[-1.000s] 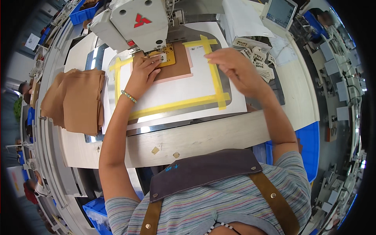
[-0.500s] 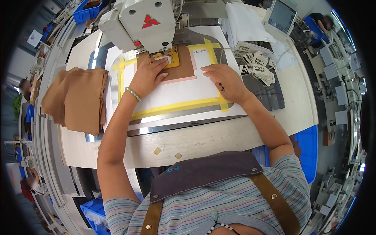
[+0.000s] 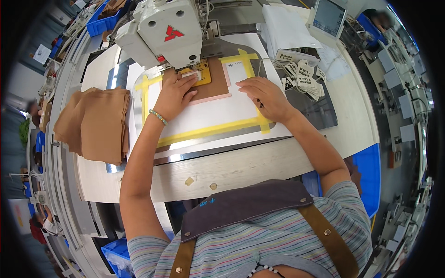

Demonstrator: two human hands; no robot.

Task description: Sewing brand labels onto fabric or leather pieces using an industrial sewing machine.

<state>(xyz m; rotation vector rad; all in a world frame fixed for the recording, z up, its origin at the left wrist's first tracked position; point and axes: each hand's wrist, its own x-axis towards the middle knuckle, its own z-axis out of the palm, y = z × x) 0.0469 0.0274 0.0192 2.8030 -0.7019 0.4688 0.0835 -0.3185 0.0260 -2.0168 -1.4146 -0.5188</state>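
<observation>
The brown panel [image 3: 212, 91] is partly covered by the left hand [image 3: 174, 96], laid flat with fingers slightly spread. At its right, the right hand [image 3: 269, 98] is loosely curled; whether anything is gripped cannot be told. Brown pieces [image 3: 112, 8] are held in a blue bin [image 3: 96, 28], upper left.

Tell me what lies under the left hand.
Around the left hand, a brown piece shows, with a yellow plate over part of it and a white sheet nearer the wrist. Whatever lies directly beneath the palm is covered, so that cannot be seen.
</observation>
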